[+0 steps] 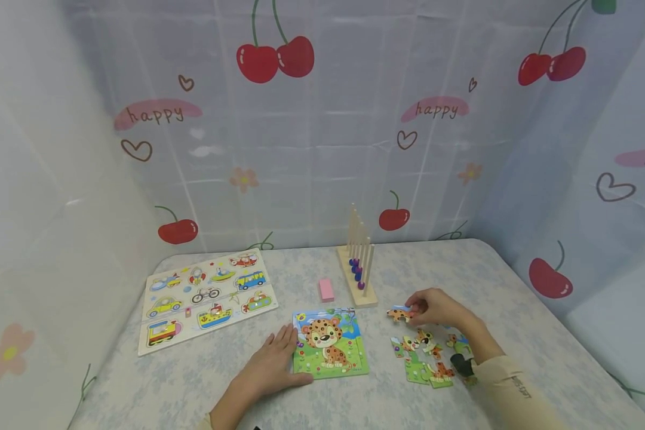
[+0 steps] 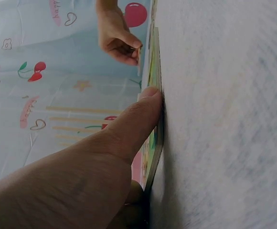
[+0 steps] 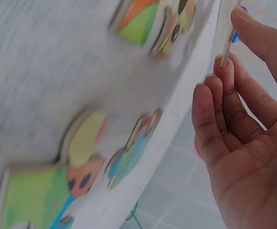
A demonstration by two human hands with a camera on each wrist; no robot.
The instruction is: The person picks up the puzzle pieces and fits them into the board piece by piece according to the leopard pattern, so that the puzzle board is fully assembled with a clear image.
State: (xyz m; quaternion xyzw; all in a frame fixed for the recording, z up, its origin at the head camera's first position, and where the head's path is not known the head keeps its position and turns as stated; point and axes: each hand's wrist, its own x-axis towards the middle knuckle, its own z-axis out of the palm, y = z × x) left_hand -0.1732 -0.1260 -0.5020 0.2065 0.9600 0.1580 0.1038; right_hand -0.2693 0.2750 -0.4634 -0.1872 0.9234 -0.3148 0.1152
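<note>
My left hand [image 1: 269, 365] lies flat beside a square leopard picture board [image 1: 328, 343], fingers along its left side and the thumb [image 2: 150, 98] against its near edge. To the right of the board, my right hand [image 1: 439, 309] pinches a small jigsaw piece [image 1: 396, 313] with orange spotted fur and blue on it, between thumb and fingers. In the right wrist view that jigsaw piece [image 3: 228, 47] is seen edge-on. Below this hand several loose jigsaw pieces [image 1: 418, 370] lie spread on the table, some partly behind the wrist.
A wooden peg stand [image 1: 371, 297] with blue and purple beads stands behind the board, a pink block [image 1: 326, 290] just left of it. Farther left lies a vehicle puzzle board [image 1: 193, 322]. Cherry-print curtains [image 1: 322, 149] surround the table [image 1: 387, 406].
</note>
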